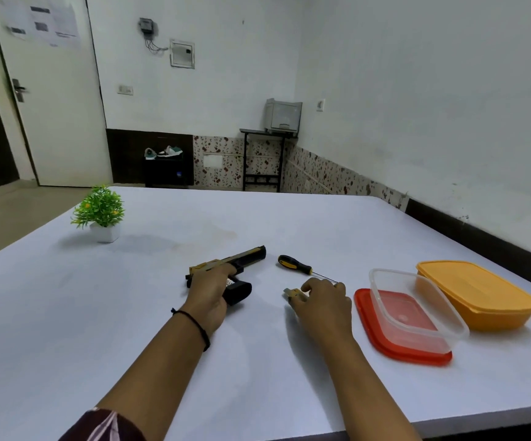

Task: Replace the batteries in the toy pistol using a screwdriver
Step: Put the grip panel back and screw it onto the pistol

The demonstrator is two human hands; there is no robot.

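**Inspector:** Item under inspection. Where is it?

**Me:** The toy pistol (248, 256) lies on its side about mid-table on the white table (50, 297). Its muzzle points far and right, and its black grip points near and right, toward me.

**Inspector:** Left hand?

**Me:** My left hand (208, 292) lies over the middle of the pistol. The fingers are curled round the frame above the grip and hold it against the table. A black cord (198, 326) sits on that wrist.

**Inspector:** Right hand?

**Me:** My right hand (323, 300) is just right of the grip and apart from the pistol, knuckles up and fingers curled. The fingertips pinch a small tan piece (290, 292) that sticks out to the left. I cannot tell what the piece is.

**Inspector:** Tool?

**Me:** The screwdriver (304, 268) has a black-and-yellow handle and lies flat just beyond my right hand. Its handle is at the left, near the muzzle. The shaft runs right and nearer, with its tip close by my knuckles. I cannot tell whether it touches them.

**Inspector:** Surroundings?

**Me:** Right of my right hand, a clear container (417, 316) stands on a red lid (369, 326). Just beside it, further right, is an orange container (480, 296) with its lid on. A potted plant (100, 211) in a white pot stands at the far left of the table.
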